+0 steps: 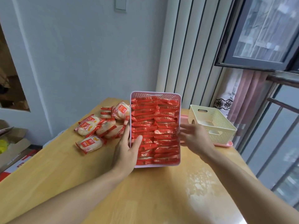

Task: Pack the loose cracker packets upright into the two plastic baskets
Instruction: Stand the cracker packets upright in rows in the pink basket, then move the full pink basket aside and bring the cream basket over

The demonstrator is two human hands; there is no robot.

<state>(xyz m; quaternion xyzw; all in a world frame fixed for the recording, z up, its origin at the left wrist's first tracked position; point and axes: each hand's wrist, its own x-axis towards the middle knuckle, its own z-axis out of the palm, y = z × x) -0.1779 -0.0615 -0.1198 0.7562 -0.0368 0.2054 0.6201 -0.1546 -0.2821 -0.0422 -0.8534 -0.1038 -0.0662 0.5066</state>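
Observation:
A pink plastic basket stands mid-table, packed with two rows of red cracker packets set on edge. My left hand grips its left wall, thumb over the rim and fingers outside. My right hand is at the right wall, fingers spread and fingertips touching it. A pile of loose packets, red-and-white with round crackers showing, lies flat on the table to the left of the pink basket. A cream plastic basket sits at the right, with no packets visible in it.
The wooden table ends just behind the baskets, against a wall. A pink tray lies under the cream basket near the right edge. Cardboard boxes stand on the floor at the left. A window with railings runs along the right.

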